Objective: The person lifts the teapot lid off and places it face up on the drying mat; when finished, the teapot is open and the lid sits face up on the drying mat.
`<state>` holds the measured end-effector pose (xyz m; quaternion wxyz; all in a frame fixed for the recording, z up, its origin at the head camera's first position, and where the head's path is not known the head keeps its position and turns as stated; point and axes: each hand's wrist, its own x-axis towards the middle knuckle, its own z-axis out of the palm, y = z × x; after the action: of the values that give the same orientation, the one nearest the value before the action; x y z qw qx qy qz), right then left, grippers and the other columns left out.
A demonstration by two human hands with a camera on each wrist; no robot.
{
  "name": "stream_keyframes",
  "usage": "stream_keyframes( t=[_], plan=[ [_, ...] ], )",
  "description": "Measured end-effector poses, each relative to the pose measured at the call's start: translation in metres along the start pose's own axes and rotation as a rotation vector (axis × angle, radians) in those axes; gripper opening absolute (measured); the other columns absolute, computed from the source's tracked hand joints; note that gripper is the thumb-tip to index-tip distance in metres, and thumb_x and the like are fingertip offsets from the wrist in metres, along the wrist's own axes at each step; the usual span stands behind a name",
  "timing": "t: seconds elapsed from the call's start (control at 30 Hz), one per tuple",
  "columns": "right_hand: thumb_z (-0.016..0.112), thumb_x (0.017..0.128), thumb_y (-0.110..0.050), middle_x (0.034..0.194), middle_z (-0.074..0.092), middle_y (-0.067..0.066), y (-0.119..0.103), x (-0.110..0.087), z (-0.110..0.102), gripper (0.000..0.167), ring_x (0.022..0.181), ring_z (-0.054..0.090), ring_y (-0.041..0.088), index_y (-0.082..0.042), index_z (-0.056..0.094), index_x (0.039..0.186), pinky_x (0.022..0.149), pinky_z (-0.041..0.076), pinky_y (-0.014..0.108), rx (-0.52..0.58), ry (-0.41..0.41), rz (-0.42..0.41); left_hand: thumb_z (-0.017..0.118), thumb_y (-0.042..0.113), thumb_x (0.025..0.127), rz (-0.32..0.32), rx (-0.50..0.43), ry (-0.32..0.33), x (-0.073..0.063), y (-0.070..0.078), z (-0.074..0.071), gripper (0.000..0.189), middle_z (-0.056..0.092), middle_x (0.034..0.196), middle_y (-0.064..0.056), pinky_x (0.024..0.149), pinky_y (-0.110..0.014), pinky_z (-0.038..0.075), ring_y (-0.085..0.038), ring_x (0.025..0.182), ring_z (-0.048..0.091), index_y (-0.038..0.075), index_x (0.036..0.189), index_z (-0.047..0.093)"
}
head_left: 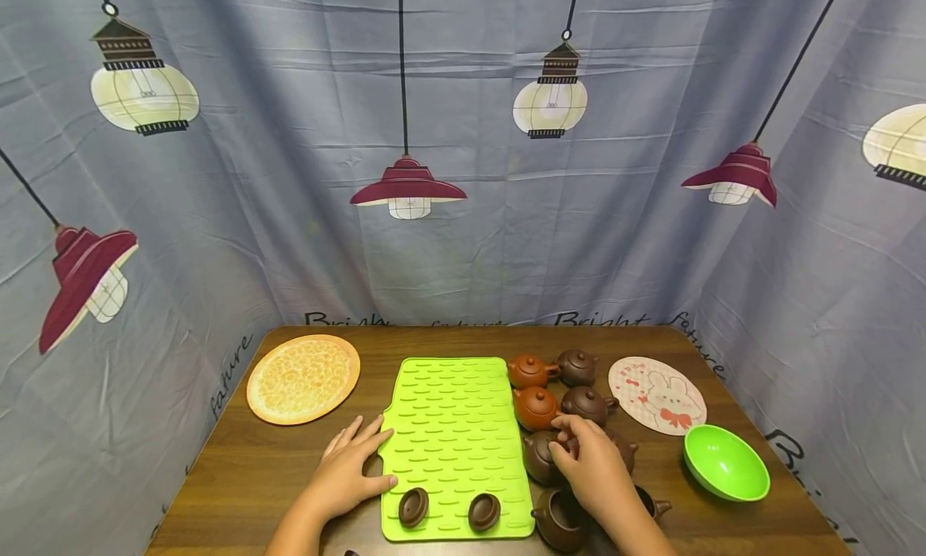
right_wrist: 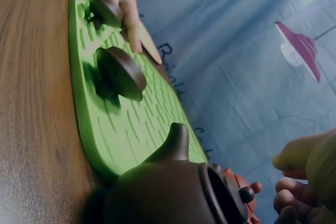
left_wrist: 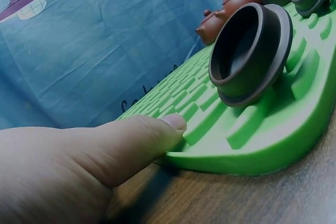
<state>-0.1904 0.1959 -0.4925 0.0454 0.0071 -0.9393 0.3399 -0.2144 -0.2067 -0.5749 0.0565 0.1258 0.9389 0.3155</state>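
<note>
My left hand (head_left: 349, 474) lies spread at the left edge of a green ridged mat (head_left: 456, 427), its thumb at the rim. Two dark brown teapot lids, one on the left (head_left: 413, 508) and one on the right (head_left: 484, 512), sit tilted on the mat's near end, hollow sides showing. My right hand (head_left: 596, 468) hovers over the teapots right of the mat, fingers loosely bent, a gap between thumb and forefinger. Beneath its fingertips is a dark lidded teapot (head_left: 541, 459). Nearer stands a lidless dark teapot (right_wrist: 163, 192), spout toward the mat. Another open one (head_left: 651, 504) is partly hidden by my right forearm.
Two orange-brown teapots, a rear (head_left: 528, 371) and a front (head_left: 535, 409), and more dark teapots (head_left: 577, 366) stand behind my right hand. A green bowl (head_left: 726, 464) and a round bunny mat (head_left: 658, 395) are at right. A round yellow mat (head_left: 304, 379) lies back left.
</note>
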Motion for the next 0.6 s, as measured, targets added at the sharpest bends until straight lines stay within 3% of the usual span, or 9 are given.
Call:
stream_keyframes(
  t=[0.17,0.37,0.6],
  plan=[
    [0.080,0.092,-0.016,0.099,0.062,-0.001,0.005,0.002,0.004,0.032,0.078,0.052,0.012,-0.013,0.071,0.123,0.067,0.046,0.027,-0.069,-0.025,-0.017,0.079,0.060,0.086,0.000,0.014,0.011,0.001,0.000,0.002,0.081,0.033,0.171,0.000,0.126,-0.068,0.008,-0.041,0.161,0.015,0.024,0.155,0.055],
    [0.081,0.092,-0.015,0.093,0.058,-0.002,0.009,0.004,0.005,0.023,0.078,0.052,0.013,-0.016,0.072,0.113,0.069,0.045,0.032,-0.103,-0.055,-0.024,0.079,0.060,0.086,0.008,0.017,0.027,0.001,-0.001,0.003,0.080,0.034,0.171,0.000,0.126,-0.067,0.008,-0.040,0.161,0.016,0.025,0.154,0.055],
    [0.081,0.091,-0.013,0.085,0.055,-0.005,0.014,0.005,0.007,0.017,0.076,0.050,0.011,-0.018,0.072,0.104,0.068,0.043,0.028,-0.143,-0.085,-0.047,0.078,0.061,0.087,0.008,0.038,0.036,0.003,0.000,0.004,0.079,0.034,0.171,0.001,0.126,-0.068,0.008,-0.040,0.161,0.017,0.027,0.154,0.055]
  ],
)
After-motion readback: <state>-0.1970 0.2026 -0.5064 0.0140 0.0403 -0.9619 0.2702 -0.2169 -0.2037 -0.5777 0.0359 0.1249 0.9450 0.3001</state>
